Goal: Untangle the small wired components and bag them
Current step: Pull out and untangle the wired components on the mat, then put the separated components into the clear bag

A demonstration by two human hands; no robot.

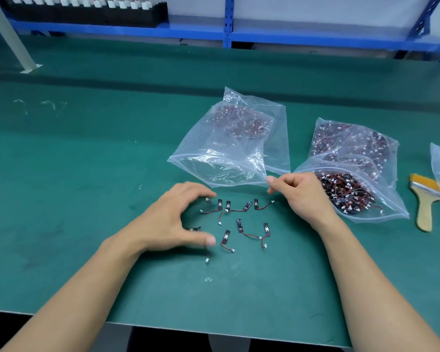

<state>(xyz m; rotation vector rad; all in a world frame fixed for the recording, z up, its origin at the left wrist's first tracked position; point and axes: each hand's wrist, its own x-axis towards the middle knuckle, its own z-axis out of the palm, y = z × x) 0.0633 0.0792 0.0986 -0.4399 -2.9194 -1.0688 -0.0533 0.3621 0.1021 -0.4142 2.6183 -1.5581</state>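
Saw wired components (240, 225) on open mat (87, 174) before bag (214, 158), inside spread, empty left hand (168, 219); could not tell grip of curled right hand (300, 194) at rim.

Light: bright, even, overhead
Shadows: soft band across the table (112, 83)
Glare: glints on the clear bag (221, 158)
Blur: left hand (173, 217) smeared

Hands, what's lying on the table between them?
Head view: small wired components lie scattered on the green mat between the left hand and right hand.
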